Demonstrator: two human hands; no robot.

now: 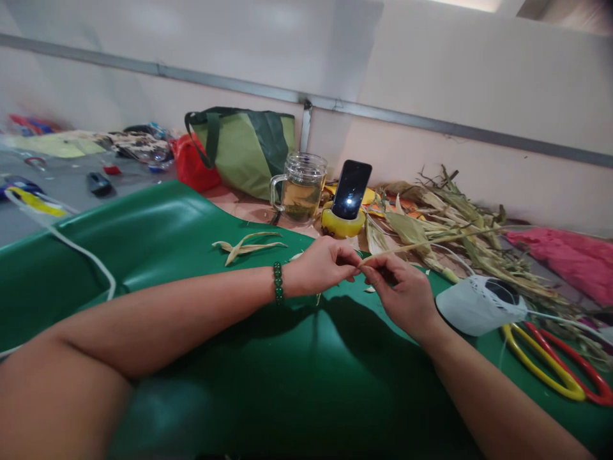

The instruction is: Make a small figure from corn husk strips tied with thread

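Observation:
My left hand [322, 263], with a green bead bracelet at its wrist, is closed in a pinch. Its fingertips meet those of my right hand [405, 295] above the green sheet [268, 396]. Between them they grip the end of a thin, tan dried husk strip [443, 240], which runs out to the right past my right hand. The fingers hide the gripped end. On the sheet beyond my left forearm lie a few loose husk pieces [249, 246]. Right of my right hand is a white wrapped roll [479, 305] on its side, with cord near it.
Yellow and red handled scissors [550, 367] lie at right. Behind stand a glass mug [302, 191], a phone [352, 190] on a yellow tape roll [342, 223] and a green bag [244, 150]. Dried husks [431, 214] heap up at back right, beside pink cloth [569, 259].

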